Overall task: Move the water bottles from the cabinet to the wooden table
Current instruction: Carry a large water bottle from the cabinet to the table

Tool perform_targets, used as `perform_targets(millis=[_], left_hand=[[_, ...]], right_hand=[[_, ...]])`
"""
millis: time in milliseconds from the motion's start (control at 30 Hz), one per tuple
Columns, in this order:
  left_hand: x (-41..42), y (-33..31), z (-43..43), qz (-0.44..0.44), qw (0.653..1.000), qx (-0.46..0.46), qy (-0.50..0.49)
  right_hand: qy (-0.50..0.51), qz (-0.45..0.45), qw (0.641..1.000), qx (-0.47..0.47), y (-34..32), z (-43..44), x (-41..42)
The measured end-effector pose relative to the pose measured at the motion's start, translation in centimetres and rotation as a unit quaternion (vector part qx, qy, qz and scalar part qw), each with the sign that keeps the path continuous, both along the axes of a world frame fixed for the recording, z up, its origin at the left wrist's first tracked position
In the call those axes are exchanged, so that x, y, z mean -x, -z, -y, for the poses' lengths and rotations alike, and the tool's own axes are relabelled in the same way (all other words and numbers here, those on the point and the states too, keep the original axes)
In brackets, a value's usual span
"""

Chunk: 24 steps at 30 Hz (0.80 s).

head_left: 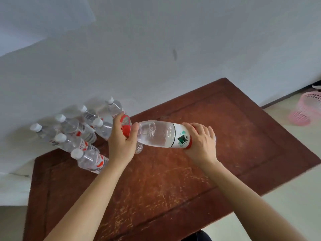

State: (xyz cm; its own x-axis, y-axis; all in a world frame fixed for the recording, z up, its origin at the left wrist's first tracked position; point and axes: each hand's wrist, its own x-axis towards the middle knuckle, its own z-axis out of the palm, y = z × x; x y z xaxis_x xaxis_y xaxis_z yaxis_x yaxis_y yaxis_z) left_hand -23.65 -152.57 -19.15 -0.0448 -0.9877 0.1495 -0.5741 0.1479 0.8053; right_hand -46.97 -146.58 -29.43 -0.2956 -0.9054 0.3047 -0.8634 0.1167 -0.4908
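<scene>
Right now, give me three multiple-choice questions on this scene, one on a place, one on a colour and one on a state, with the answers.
1. Where do the white-capped bottles stand?
A. on the floor
B. on the wooden table, at its left end by the wall
C. in the basket

2. What colour is the floor basket?
A. pink
B. blue
C. black

3. How is the large bottle in the right hand held?
A. upright
B. sideways
C. hanging straight down

Answers: B, they cluster on the tabletop against the wall; A, its mesh is pink; B, it lies level above the table, gripped at one end.
</scene>
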Motion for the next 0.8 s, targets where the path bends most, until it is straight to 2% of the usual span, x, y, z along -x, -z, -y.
perform_targets(millis=[167,267,333,500,633,800], left_hand=[[2.8,-0.5,5.3,0.046,0.997,0.067,-0.004],[4.2,-0.7,7.8,0.09,0.986,0.133,0.038],[4.9,-0.5,9.2,0.097,0.983,0.147,0.044],[5.0,0.6,10.3,0.038,0.991,0.125,0.024],[6.0,1.3,9.5,0.046,0.984,0.144,0.09],[9.8,1.5,8.8,0.06,0.965,0.176,0.185]], right_hand=[[-0.045,0.119,0.991,-0.034,2.5,7.0,-0.5],[-0.057,0.196,0.977,-0.054,3.2,9.8,-2.1],[-0.049,0.242,0.967,-0.059,3.7,11.0,-2.9],[-0.05,0.278,0.958,-0.053,4.2,11.0,-2.8],[-0.055,0.304,0.947,-0.081,4.0,10.5,-1.7],[-0.018,0.378,0.921,-0.089,5.1,9.5,-0.8]])
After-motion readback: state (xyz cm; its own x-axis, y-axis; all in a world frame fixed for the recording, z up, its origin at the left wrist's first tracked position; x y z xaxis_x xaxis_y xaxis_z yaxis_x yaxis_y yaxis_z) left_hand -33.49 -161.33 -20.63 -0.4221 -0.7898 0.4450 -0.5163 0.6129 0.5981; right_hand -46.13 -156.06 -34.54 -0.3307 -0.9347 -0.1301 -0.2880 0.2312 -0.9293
